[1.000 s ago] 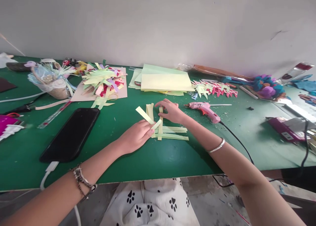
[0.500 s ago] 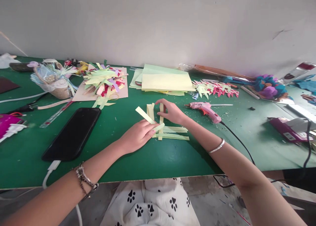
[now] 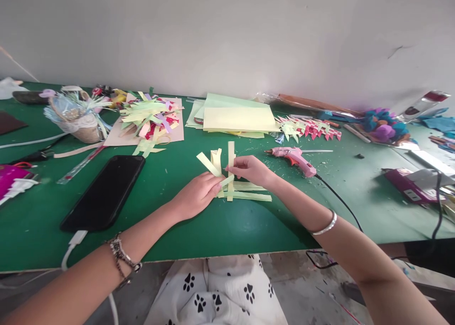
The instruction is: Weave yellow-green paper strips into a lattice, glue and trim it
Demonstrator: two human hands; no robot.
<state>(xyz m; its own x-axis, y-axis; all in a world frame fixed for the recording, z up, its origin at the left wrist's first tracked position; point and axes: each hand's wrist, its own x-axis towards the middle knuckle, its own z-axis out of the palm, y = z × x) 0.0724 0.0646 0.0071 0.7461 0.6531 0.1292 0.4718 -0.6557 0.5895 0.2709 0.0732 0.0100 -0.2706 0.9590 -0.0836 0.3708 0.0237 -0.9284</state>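
Observation:
Pale yellow and light green paper strips cross one another on the green table, some upright in view and some sideways. My left hand [image 3: 197,194] presses on their left part, thumb and fingers together on the crossing strips. One slanted yellow strip [image 3: 208,164] sticks out above its fingers. My right hand [image 3: 251,169] has its fingertips closed at the right edge of the vertical yellow strip [image 3: 231,155]. Two light green strips [image 3: 252,196] reach out to the right below that hand.
Right of the hands lies a pink glue gun [image 3: 296,159] with its black cord. A black phone [image 3: 104,192] is at the left. Behind are paper sheets [image 3: 238,119], a pile of coloured strips [image 3: 149,116] and a red-and-green woven piece [image 3: 316,128].
My right hand has moved down and slightly right along the vertical strip, and its fingers have drawn together. The strip's upper end now shows. My left hand has barely moved.

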